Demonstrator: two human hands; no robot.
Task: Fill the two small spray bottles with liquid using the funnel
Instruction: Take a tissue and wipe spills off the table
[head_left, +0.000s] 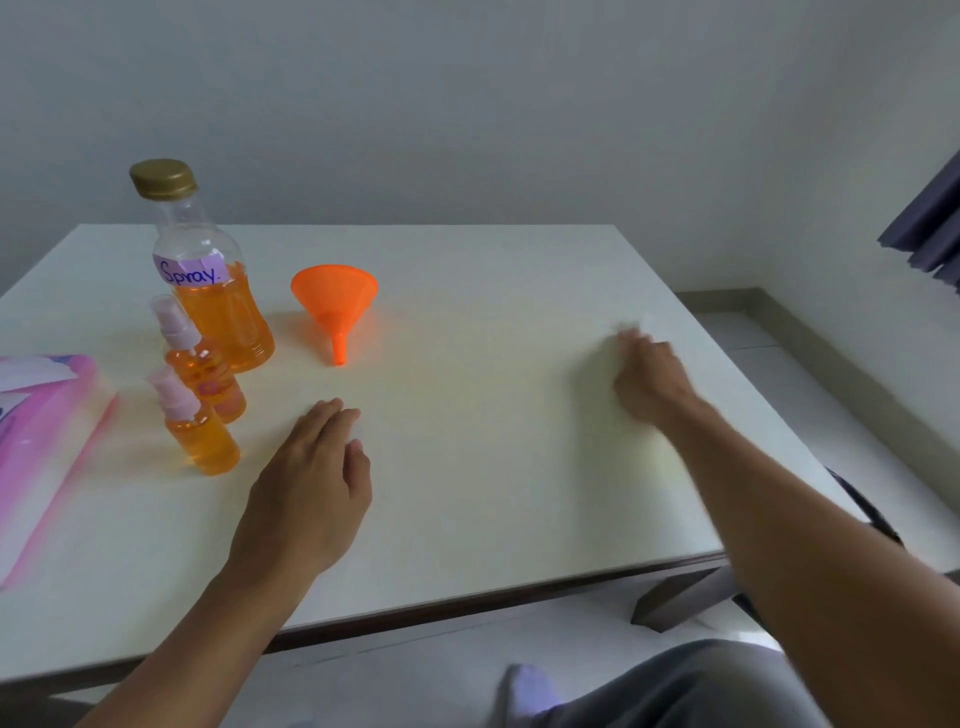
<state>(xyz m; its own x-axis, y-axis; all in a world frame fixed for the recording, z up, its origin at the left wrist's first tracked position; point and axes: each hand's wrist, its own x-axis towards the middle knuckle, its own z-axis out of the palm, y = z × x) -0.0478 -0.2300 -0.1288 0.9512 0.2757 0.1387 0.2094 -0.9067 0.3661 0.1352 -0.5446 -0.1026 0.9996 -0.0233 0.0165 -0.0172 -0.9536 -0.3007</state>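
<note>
Two small spray bottles stand at the left of the white table (493, 467), both holding orange liquid and capped with pale pink spray tops: the near one (200, 431) and the one behind it (208, 371). Behind them is a large clear bottle (213, 275) with a gold cap and a "Spray" label, partly full of orange liquid. An orange funnel (335, 306) lies on its side to the right of the large bottle. My left hand (311, 478) rests flat just right of the near spray bottle, holding nothing. My right hand (649, 379), blurred, lies palm down at the table's right side.
A pink packet (41, 441) lies at the table's left edge. The table's right edge drops to a tiled floor (831, 395). A grey curtain (930, 228) hangs at the far right. My knee in grey trousers (675, 686) is below the front edge.
</note>
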